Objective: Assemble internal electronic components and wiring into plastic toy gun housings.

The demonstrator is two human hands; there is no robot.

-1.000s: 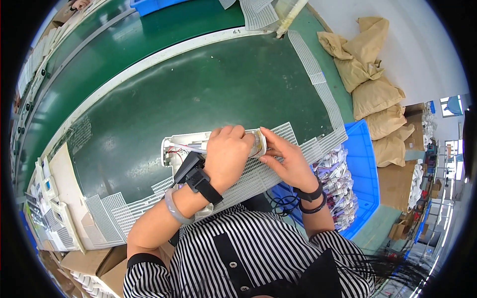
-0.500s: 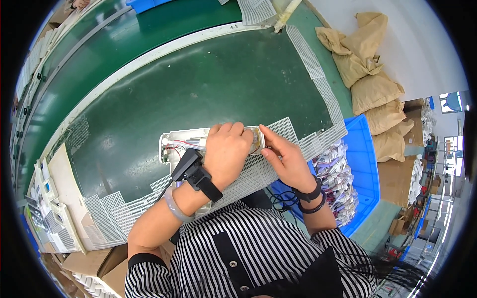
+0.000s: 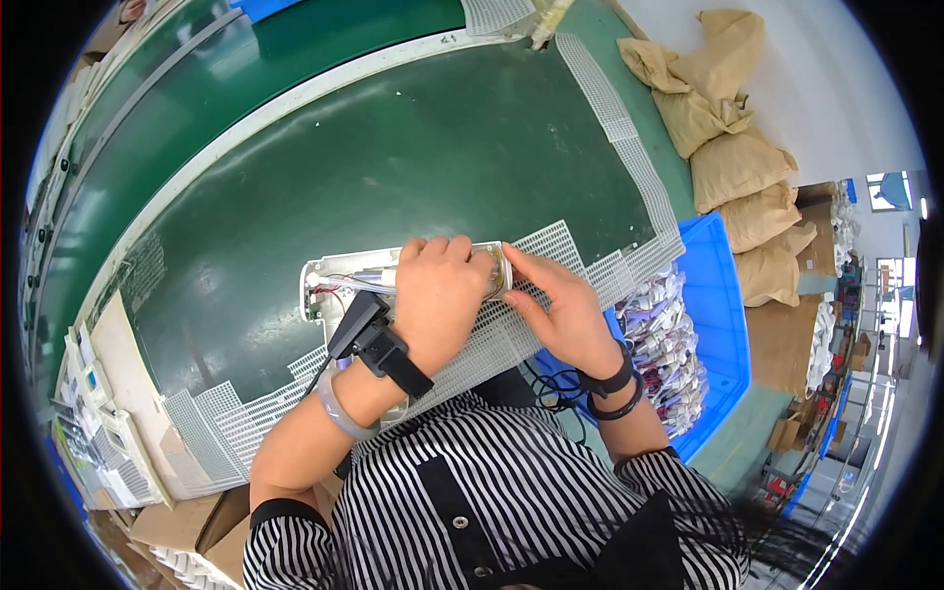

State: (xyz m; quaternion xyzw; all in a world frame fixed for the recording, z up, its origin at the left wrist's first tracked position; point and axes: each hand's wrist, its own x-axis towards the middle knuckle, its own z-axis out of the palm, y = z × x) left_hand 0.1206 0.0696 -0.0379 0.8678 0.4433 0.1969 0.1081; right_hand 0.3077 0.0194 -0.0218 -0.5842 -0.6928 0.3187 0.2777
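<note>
Both hands grip one white casing [image 3: 329, 280]: left hand [image 3: 440, 295] clamps its top, right hand [image 3: 556, 310] pinches its end. Red wires [image 3: 329, 292] left of the grip lie exposed, so assembly looks unfinished.

We see through one head-worn fisheye view only, looking steeply down and close over our own striped chest and forearms onto the green tabletop [image 3: 413, 147], whose straight edges bow toward the dark round rim.
</note>
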